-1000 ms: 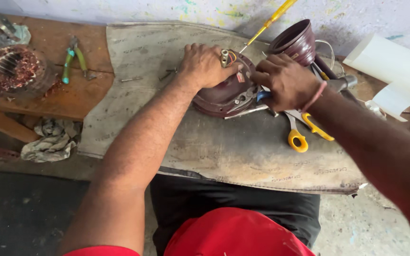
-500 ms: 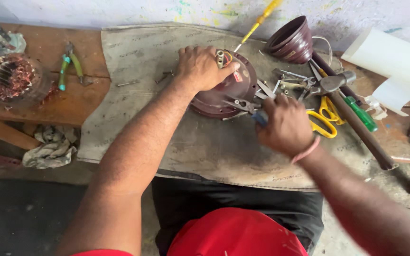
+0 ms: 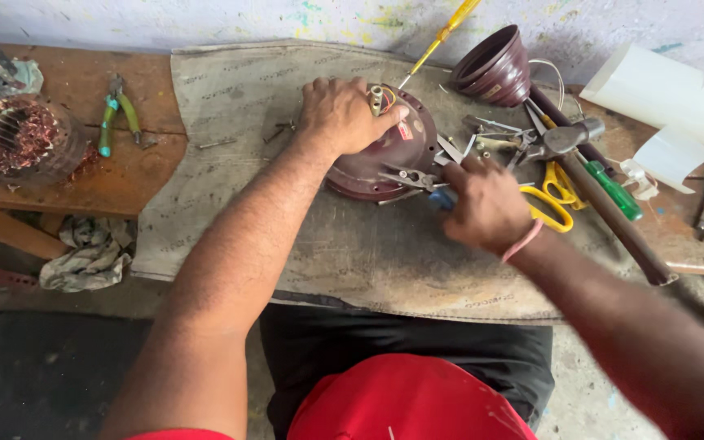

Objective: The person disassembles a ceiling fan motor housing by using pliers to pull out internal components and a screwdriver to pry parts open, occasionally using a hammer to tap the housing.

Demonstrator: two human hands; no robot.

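A round dark-maroon motor housing point(image 3: 385, 155) lies on a grey mat point(image 3: 287, 220) on the workbench. My left hand point(image 3: 344, 114) presses down on its top left, next to a bunch of coloured wires point(image 3: 383, 98). My right hand point(image 3: 486, 204) grips blue-handled pliers point(image 3: 417, 181) whose jaws touch the housing's right edge. A pink band circles my right wrist.
A yellow-handled screwdriver point(image 3: 442, 37), a maroon cup-shaped cover point(image 3: 495, 65), a hammer point(image 3: 588, 175), yellow scissors point(image 3: 556, 195) and a green-handled screwdriver point(image 3: 613, 189) lie to the right. Green pliers point(image 3: 116, 114) and a copper-wound stator point(image 3: 14, 134) sit at left; white rolled sheets point(image 3: 678, 98) far right.
My right hand came off the housing's right side, dropped toward the front, then settled with the pliers against the housing's edge. The left hand stayed on the housing.
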